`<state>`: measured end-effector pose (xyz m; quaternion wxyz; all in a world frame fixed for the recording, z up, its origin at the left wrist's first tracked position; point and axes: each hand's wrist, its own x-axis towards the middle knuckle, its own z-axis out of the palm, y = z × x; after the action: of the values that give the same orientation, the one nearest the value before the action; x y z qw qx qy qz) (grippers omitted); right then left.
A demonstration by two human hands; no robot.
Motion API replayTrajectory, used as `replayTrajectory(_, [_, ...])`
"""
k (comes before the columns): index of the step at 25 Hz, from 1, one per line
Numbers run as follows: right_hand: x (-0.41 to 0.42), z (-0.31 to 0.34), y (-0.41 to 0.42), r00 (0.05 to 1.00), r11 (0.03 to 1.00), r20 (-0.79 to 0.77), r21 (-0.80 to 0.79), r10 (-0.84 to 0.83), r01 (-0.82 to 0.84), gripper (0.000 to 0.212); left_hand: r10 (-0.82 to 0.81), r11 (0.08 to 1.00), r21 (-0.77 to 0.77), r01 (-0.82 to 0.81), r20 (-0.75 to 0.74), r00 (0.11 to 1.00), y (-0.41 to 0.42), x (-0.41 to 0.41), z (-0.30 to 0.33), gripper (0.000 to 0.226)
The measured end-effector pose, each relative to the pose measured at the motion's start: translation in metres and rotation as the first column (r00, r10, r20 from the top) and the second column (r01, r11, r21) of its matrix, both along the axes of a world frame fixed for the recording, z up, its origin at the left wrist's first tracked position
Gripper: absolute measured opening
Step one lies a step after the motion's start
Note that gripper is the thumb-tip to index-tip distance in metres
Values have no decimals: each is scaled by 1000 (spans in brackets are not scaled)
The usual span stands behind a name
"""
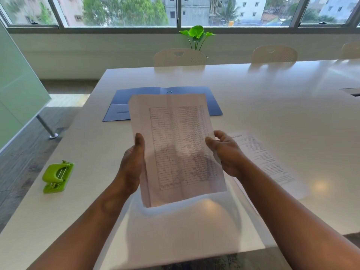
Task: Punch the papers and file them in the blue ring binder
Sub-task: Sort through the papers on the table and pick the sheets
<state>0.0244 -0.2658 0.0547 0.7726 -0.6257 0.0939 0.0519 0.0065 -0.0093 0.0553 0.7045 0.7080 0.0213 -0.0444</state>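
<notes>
Risk: the held sheets could be skewed before punching, since they are lifted off the table and steadied only at their side edges; uneven holes would follow.
Left hand: curled round the left edge, thumb laid on the front.
Right hand: the right edge is pinched, thumb in front.
Punch: lying near left, untouched.
Blue ring binder: lying open beyond the sheets, far centre.
Loose paper: flat on the right.
</notes>
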Motion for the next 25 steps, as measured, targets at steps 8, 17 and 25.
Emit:
replayTrajectory(8, [-5, 7, 11, 981, 1000, 195, 18, -22, 19, 21, 69, 997, 29, -73, 119, 991, 1, 6, 1, 27])
replayTrajectory(17, [-12, 30, 9, 930, 996, 358, -60, 85, -68, 37, 14, 990, 133, -56, 294, 956, 4, 8, 27, 23])
replayTrajectory(25, [-15, 30, 8, 927, 974, 365, -226, 87, -2, 27, -12, 990, 139, -26, 263, 965, 9, 5, 20, 37])
